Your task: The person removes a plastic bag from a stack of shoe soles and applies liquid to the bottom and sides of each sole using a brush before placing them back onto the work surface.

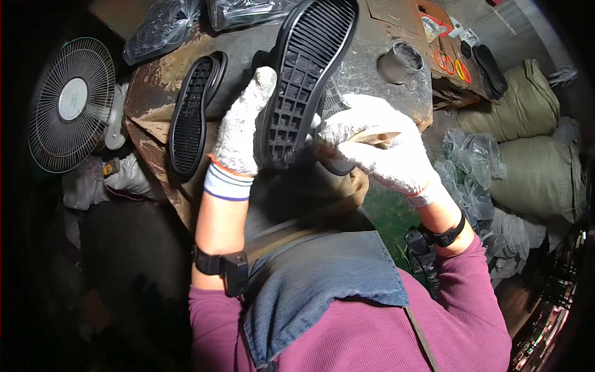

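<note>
A black rubber shoe sole (pixel 300 80) is raised over the bench, its ribbed and gridded face toward me. My left hand (pixel 245 124), in a white knit glove, grips it along its left edge with the thumb up. Beside the sole's lower right edge, my right hand (pixel 378 142), gloved the same way, is closed around a tan, wooden-looking handle (pixel 379 137). The far end of that handle is hidden by the fingers and the sole. To the left lie black soles (pixel 192 118), one partly over another, at the bench edge. Part of another dark piece shows below my right fingers.
A dark metal cup (pixel 400 63) stands on the worn bench (pixel 365 43). Clear plastic bags (pixel 164 31) lie at its back. Scissors (pixel 444 62) and more soles (pixel 489 69) rest on a surface at right. A fan (pixel 73 102) stands left; green sacks (pixel 536 170) sit right.
</note>
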Demonstrator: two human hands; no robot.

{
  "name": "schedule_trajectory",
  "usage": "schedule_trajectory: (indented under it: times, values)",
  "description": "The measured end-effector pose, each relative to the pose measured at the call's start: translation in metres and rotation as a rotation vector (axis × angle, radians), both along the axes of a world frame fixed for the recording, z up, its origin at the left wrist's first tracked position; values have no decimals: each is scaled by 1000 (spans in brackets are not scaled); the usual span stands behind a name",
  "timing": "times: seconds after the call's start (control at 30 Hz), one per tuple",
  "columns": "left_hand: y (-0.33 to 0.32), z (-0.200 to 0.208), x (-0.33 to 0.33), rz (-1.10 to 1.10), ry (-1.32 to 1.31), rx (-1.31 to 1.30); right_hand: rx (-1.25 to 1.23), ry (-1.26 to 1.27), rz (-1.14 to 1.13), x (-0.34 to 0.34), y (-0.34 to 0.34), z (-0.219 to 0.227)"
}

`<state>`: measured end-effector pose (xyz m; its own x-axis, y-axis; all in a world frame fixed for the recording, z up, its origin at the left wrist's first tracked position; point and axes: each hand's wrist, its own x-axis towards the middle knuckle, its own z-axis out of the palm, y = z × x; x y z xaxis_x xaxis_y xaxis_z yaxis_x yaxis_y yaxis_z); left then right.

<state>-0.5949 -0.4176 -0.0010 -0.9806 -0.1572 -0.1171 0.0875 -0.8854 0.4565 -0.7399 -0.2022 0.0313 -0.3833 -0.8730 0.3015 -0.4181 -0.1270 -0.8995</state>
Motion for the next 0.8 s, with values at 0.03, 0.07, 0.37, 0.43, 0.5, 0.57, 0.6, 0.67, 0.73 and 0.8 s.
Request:
schedule_trajectory:
  times: [0.03, 0.07, 0.37, 0.43, 0.5, 0.57, 0.6, 0.67, 0.73, 0.8]
  values:
    - [5, 8, 2, 24, -11, 101, 8, 3, 0, -3, 2, 6]
    - [8, 12, 6, 52, -25, 202, 6, 139, 11, -7, 0, 17]
    - [11, -7, 21, -3, -142, -288, 41, 154, -352, -51, -25, 41]
    - [19, -2, 18, -33, -138, -288, -23, 401, -426, -74, -36, 36]
    - [25, -18, 23, -6, -176, -632, -142, 674, -440, -92, -42, 35]
    - [20, -27, 25, -18, -154, -507, -141, 804, -350, -87, -46, 34]
    - [18, -29, 27, -90, -86, -32, -126, 995, -333, -79, -44, 34]
    - [30, -32, 28, -24, -140, -228, -183, 1022, -357, -81, -44, 31]
    - [27, -24, 25, -128, 2, 106, -156, 1031, -341, -97, -58, 38]
    - [37, -15, 24, -137, -9, 315, -295, 1145, -358, -104, -72, 37]
